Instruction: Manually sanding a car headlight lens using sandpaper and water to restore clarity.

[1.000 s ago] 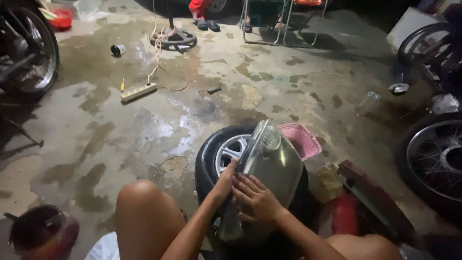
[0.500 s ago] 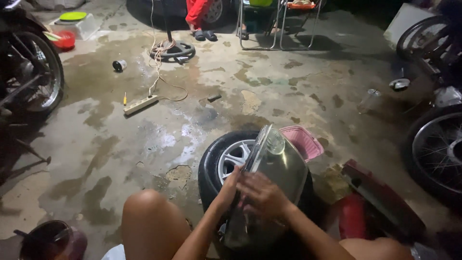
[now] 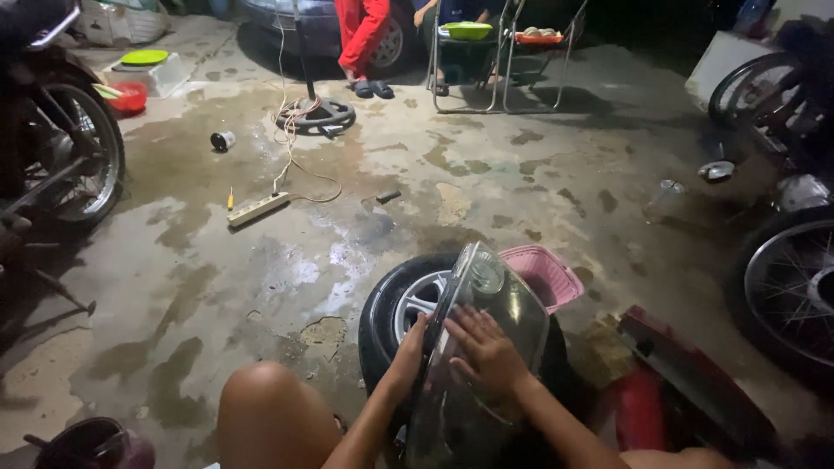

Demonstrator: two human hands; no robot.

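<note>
1. Setting. A stained, damp concrete floor [image 3: 261,287] in dim light. Far left stands a motorcycle wheel [image 3: 74,161]; far right, a spoked wheel [image 3: 795,291]. A white power strip [image 3: 258,209] lies on the floor left of centre, its cord running far back to a round fan base [image 3: 315,116]. Farther back are folding chairs [image 3: 486,52] and the red-trousered legs of another person [image 3: 365,35].

2. Support. A small tyre on an alloy rim [image 3: 408,304] lies flat on the floor near the viewer. A pink basket [image 3: 543,274] sits just beside it on the right, and a red body panel [image 3: 686,382] lies farther right.

3. Hands. The left hand [image 3: 408,352] reaches in from below and grips the left edge of the headlight lens [image 3: 486,347], fingers [image 3: 420,330] curled over the rim. The right hand [image 3: 486,347] lies on the lens face, palm down, fingers [image 3: 460,320] spread and pointing far-left; they press flat rather than close round anything. A bare knee [image 3: 261,408] shows near left.

4. Orientation. The clear lens stands tilted over the tyre, its long axis running from near the viewer up and away. The narrower end, with a round bulb housing, points far and slightly right.
</note>
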